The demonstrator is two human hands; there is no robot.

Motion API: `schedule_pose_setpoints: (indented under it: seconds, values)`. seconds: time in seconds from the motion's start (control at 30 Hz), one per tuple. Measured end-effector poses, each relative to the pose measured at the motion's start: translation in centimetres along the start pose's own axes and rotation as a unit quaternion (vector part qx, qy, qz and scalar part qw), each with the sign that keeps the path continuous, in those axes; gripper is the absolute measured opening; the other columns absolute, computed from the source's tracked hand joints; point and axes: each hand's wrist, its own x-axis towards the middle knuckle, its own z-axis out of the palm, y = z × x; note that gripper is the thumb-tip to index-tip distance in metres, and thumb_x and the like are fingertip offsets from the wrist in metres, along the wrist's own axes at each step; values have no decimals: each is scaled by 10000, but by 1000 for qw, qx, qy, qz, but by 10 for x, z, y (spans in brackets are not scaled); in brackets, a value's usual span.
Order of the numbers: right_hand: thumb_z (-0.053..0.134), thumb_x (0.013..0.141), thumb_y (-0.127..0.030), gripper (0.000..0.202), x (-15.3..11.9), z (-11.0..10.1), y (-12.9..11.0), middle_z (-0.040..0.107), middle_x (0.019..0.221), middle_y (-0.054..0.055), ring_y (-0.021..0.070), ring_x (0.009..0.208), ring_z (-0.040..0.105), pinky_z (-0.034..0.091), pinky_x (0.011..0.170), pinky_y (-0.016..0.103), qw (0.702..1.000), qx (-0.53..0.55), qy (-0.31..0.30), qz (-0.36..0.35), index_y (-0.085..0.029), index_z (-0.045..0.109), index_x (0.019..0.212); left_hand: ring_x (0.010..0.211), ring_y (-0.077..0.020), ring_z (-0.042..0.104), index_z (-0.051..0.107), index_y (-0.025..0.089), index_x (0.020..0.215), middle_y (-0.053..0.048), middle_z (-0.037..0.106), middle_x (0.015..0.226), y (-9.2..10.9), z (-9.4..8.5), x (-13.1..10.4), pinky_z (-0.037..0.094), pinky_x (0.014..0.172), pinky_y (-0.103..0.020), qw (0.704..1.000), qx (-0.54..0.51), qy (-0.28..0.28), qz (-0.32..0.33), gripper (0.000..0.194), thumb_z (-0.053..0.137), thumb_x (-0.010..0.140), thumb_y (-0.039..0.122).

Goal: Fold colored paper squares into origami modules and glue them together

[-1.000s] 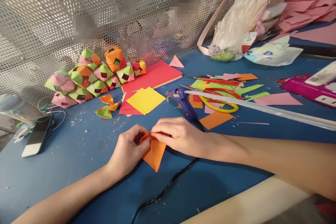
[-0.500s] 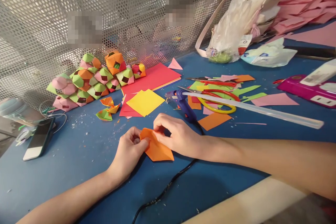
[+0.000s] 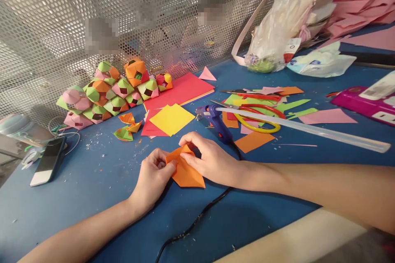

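A piece of orange paper (image 3: 187, 174), partly folded, is held just above the blue table (image 3: 123, 230) between both hands. My left hand (image 3: 155, 174) pinches its left edge, thumb on top and the other fingers curled behind. At the upper edge, my right hand (image 3: 211, 158) grips the paper between thumb and fingers, and a flap stands up there. Beyond my hands lie yellow paper squares (image 3: 173, 119) on red sheets (image 3: 182, 90). A blue glue gun (image 3: 219, 125) with a long clear glue stick (image 3: 308, 129) rests near my right hand.
Folded paper balls (image 3: 98, 92) are stacked by the perforated metal screen (image 3: 173, 4). Yellow-handled scissors (image 3: 257, 123) lie among paper scraps. A phone (image 3: 49, 160) and a cup (image 3: 24, 129) are at left; a magenta power strip (image 3: 361, 102) is at right. A black cord (image 3: 197, 218) crosses the front.
The upper edge of the orange paper has been lifted and now stands up as a flap by my right fingers. Both hands keep their grip; the view has shifted slightly.
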Motion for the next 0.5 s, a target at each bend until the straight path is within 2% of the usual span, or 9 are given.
schedule_pose_setpoints:
  seconds: [0.13, 0.2, 0.33, 0.5]
  values:
    - [399, 822, -27, 189, -1, 0, 5, 536, 876, 50, 145, 836, 534, 465, 758, 284, 990, 20, -5, -139, -189, 475, 884, 635, -105, 503, 449, 179, 645, 39, 546, 663, -3, -1, 1, 406, 576, -206, 1000, -31, 3, -2, 153, 583, 712, 149]
    - [383, 811, -4, 224, -1, -1, 5, 539, 921, 74, 159, 895, 526, 463, 805, 307, 984, 15, -9, -179, -179, 498, 890, 666, -118, 530, 449, 181, 647, 35, 557, 680, -4, -2, 1, 421, 596, -217, 999, -44, -2, -1, 147, 573, 700, 122]
    - [433, 820, -53, 160, -1, -4, 2, 541, 951, 105, 175, 913, 527, 465, 812, 322, 983, 29, -15, -180, -150, 535, 897, 657, -117, 530, 444, 185, 647, 32, 575, 686, -5, -3, 1, 421, 584, -217, 999, -45, -9, 5, 149, 552, 698, 96]
    - [439, 893, -143, 117, 0, -4, 0, 554, 868, 59, 142, 824, 545, 461, 757, 281, 991, 55, -21, -124, -168, 530, 823, 670, -114, 535, 451, 182, 651, 27, 593, 709, -6, -3, 1, 427, 597, -216, 999, -29, -18, 24, 146, 550, 709, 92]
